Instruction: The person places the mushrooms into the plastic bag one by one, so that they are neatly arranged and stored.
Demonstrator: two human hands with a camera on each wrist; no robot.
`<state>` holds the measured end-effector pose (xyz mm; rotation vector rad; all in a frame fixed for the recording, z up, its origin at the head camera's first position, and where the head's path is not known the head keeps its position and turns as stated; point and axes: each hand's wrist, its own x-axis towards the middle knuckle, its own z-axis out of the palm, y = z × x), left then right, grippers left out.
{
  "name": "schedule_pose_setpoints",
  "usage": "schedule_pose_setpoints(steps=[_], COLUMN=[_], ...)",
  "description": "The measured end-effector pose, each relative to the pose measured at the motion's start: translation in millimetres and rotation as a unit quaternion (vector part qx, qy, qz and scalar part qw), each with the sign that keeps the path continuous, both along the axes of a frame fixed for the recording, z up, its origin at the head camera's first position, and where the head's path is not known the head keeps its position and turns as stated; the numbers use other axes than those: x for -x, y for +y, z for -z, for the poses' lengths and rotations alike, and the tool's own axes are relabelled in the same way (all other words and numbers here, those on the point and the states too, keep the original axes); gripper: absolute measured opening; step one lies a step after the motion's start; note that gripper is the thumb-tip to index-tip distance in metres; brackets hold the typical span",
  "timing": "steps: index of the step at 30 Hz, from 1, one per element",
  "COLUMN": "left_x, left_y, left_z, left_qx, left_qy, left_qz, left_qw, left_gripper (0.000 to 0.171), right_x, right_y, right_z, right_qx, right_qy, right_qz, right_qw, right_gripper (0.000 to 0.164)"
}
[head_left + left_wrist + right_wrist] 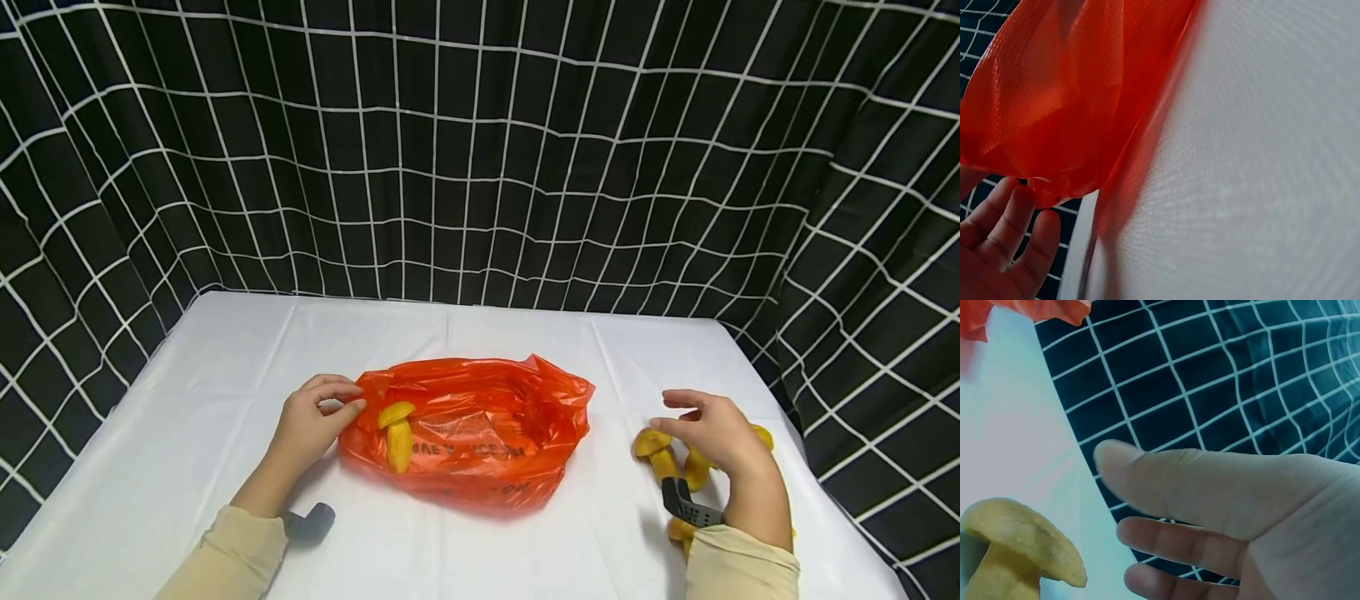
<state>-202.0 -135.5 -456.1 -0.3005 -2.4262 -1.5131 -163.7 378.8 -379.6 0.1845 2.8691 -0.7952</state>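
On one white table [487, 558], a single red bag [480, 454] lies lengthwise left to right. The left hand [311, 421] is at its left rim, whether pinching I cannot tell; the right hand [712, 429], thumb and fingers apart, is above at least four yellow mushrooms [654, 444]. One lone mushroom [400, 447] is against the bag's left part, cap away, stem toward the person.

black, white-gridded cloth [480, 158] walls three sides of a white-covered table [225, 375].

Yellow mushrooms [697, 473] partly hidden behind the right grip [716, 433].
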Motion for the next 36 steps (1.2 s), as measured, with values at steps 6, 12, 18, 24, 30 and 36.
schedule_pose_setpoints(steps=[6,12,18,24,30,36], left_x=[-1.7,-0.6,0.3,0.2,1.0,0.1], left_y=[-2,-2,-2,0,0,0], left_z=[0.2,1.3,2.1,2.1,2.8,2.2], left_qx=[-0.003,-0.008,0.003,0.008,0.007,-0.002], left_qy=[0.004,0.006,-0.008,-0.026,-0.022,-0.022], left_qz=[0.002,-0.001,0.002,0.009,0.01,0.015], left_qw=[1.0,0.9999,1.0,0.9996,0.9997,0.9997], left_gripper=[0.013,0.016,0.025,0.029,0.027,0.026], right_x=[2.3,5.1,4.6,5.1,7.2,11.1], right_y=[0,1,3,1,-4,-10], right_z=[5.7,11.1,14.6,17.0,18.8,22.0], right_qx=[0.021,0.026,0.034,0.049,0.034,0.031], right_qy=[-0.015,-0.032,-0.053,-0.078,-0.063,-0.04], right_qz=[-0.009,-0.016,-0.019,-0.02,-0.025,-0.022], right_qw=[1.0,0.999,0.998,0.996,0.997,0.999], right_gripper=[0.067,0.062,0.061,0.06,0.055,0.064])
